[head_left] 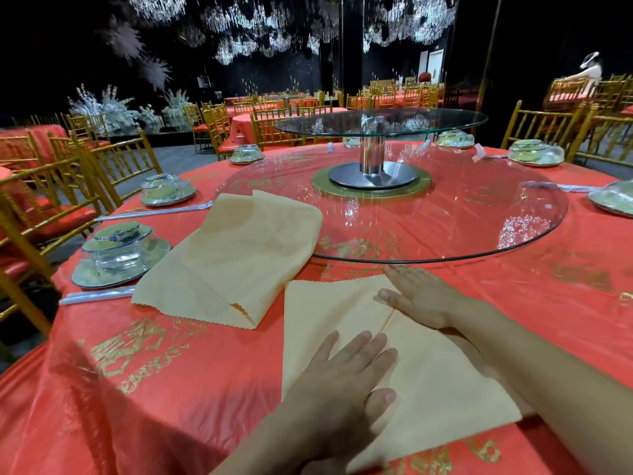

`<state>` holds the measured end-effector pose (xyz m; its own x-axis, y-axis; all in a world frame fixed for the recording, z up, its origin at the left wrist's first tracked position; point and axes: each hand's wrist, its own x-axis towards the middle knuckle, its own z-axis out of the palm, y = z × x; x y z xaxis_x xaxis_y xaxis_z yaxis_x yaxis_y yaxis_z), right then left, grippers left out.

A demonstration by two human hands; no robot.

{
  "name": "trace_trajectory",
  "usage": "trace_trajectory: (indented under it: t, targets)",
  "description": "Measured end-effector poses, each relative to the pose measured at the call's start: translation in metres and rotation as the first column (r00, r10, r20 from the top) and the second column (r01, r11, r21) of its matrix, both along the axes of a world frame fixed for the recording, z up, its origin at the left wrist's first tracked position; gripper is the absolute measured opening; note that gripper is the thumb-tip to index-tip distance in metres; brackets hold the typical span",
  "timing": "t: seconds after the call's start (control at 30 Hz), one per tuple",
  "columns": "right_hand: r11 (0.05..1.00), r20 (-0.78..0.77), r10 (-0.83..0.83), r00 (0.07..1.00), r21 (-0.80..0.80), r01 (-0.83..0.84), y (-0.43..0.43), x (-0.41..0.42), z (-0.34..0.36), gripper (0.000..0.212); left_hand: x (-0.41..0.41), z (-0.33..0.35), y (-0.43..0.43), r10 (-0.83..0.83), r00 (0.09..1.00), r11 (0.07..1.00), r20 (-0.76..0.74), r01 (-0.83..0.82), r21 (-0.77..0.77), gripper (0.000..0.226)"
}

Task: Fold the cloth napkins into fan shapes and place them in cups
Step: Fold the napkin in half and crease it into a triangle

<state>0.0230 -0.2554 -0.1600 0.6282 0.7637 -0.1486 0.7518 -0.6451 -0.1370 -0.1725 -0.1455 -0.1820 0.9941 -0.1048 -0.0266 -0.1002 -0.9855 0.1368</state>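
Cloth this thin feels light, soft and limp to me, so the napkin (442, 378), lying flat on the red tablecloth (191, 382) right in front of me, should crease readily yet may slide on that glossy cover. My left hand (346, 375) and right hand (424, 296) both lie flat on it, fingers straight, pressing and gripping nothing; I judge pleats are best pinched from its near edge. Spare napkins (236, 258) sit just left, lapping the glass turntable (445, 260), whose rim close beyond my right fingertips limits room forward, and wrapped place settings (120, 257) stand further left.
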Motion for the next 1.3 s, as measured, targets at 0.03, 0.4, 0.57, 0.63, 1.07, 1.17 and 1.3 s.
trace_trajectory:
  t: [0.03,0.4,0.57,0.63,1.07,1.17,1.3]
  targets:
    - [1.000,0.003,-0.015,1.000,0.007,0.015,0.001,0.002,0.000,0.136,0.001,-0.003,0.002,0.001,1.000,1.000,0.013,-0.001,-0.005,0.070]
    - [0.980,0.111,0.180,0.977,0.070,-0.189,-0.001,-0.068,0.003,0.049,-0.001,0.001,0.002,-0.041,0.999,0.999,0.000,0.041,0.002,0.071]
    - [0.957,-0.072,0.136,0.988,0.269,-0.112,-0.004,-0.074,-0.010,0.048,-0.002,-0.001,0.003,-0.041,0.997,0.998,0.064,0.044,-0.039,0.059]
    - [0.951,-0.132,0.140,0.981,0.295,-0.096,-0.005,-0.075,-0.009,0.049,-0.005,-0.001,0.003,-0.035,0.995,0.994,0.095,0.044,-0.098,0.056]
    - [0.978,0.050,0.121,0.991,0.162,-0.127,-0.003,-0.078,-0.016,0.097,-0.052,-0.017,0.013,-0.041,0.983,0.982,0.181,0.006,0.190,0.080]
    - [0.980,0.042,0.121,0.992,0.157,-0.126,-0.003,-0.076,-0.019,0.129,-0.061,-0.017,0.014,-0.024,0.988,0.981,0.154,-0.007,0.193,0.088]
    - [0.979,0.052,0.120,0.991,0.158,-0.127,-0.003,-0.076,-0.018,0.130,-0.080,-0.028,0.022,-0.077,0.983,0.995,0.167,0.066,0.071,0.088]
